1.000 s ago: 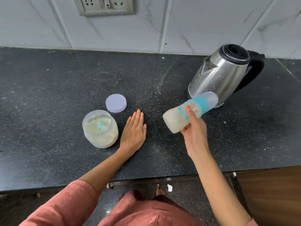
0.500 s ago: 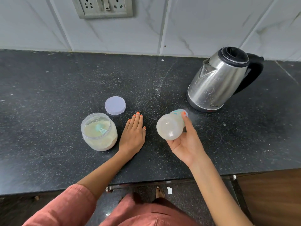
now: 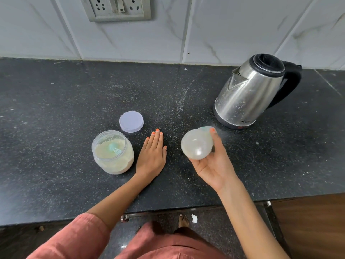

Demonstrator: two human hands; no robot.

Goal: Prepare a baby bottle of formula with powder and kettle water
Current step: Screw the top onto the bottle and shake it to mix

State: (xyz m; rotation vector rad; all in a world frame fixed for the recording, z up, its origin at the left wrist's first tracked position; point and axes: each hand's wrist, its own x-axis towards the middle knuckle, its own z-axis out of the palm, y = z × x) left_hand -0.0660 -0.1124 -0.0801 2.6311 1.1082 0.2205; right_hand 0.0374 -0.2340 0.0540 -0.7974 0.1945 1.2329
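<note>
- Since a second ago the baby bottle (image 3: pixel 197 145) has swung round in my right hand (image 3: pixel 214 165). Then its side faced me with the teal end toward the kettle (image 3: pixel 250 92). Now its round base faces up at me and the teal end points away. Against half a second ago it has hardly shifted.
- My right hand grips the bottle from below, palm turned up. The fingers are curled round its body, and one orange-nailed fingertip (image 3: pixel 212 130) shows beside the blurred teal end.
- The bottle hangs above the dark countertop (image 3: pixel 56 118), touching only that hand, between my left hand (image 3: pixel 152 156) and the kettle. Its base looks cloudy white.
- My left hand lies flat on the counter, palm down, fingers straight and together, holding nothing. It is in the same spot as before.
- Just to its left stands the open powder jar (image 3: pixel 113 161), with pale powder and a teal scoop (image 3: pixel 113 148) lying in it.
- The jar's lid (image 3: pixel 131 121) lies flat on the counter just behind the jar.
- The steel kettle stands upright at the back right with its black lid on. Its spout faces left and its handle right.
- A socket plate (image 3: pixel 116 8) sits on the tiled wall behind.
</note>
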